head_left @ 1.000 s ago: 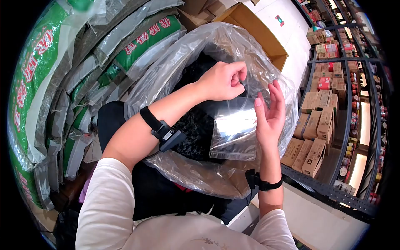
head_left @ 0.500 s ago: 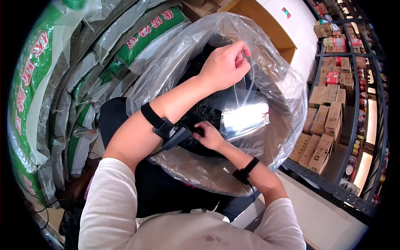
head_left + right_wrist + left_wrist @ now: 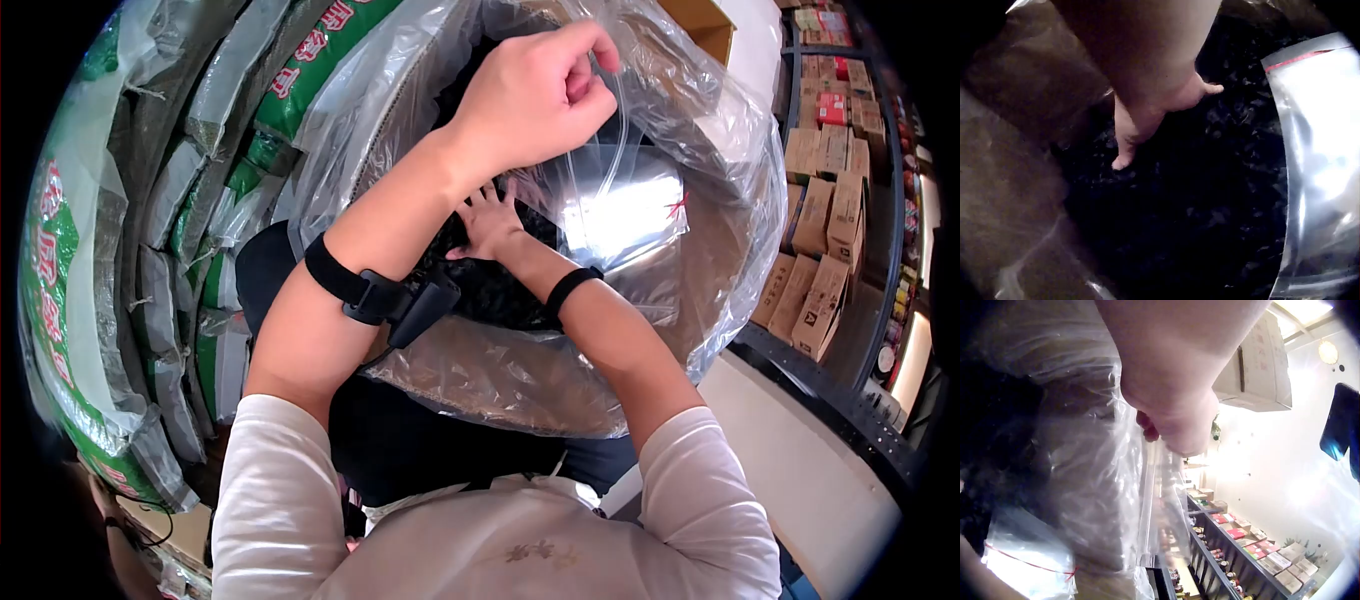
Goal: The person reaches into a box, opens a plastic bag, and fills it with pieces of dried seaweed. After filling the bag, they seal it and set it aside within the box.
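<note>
My left hand is raised over a carton lined with clear plastic, its fingers curled and pinching a clear plastic bag that hangs from them. Inside the liner lies a mass of black, crinkled flakes. Lower down, my right hand has its fingers spread against the black flakes; in the right wrist view its thumb and another fingertip show at their surface. Right of that hand, on the flakes, lies a shiny stack of clear bags with a red band or string on it.
Green and white sacks with red lettering are piled along the left. On the right, a dark metal shelf carries brown cartons and jars. An open cardboard box stands beyond the lined carton.
My right hand has left its place beside the clear bags, moved left and down to the black flakes, and spread its fingers. The left hand keeps its pinch and appears higher in view.
</note>
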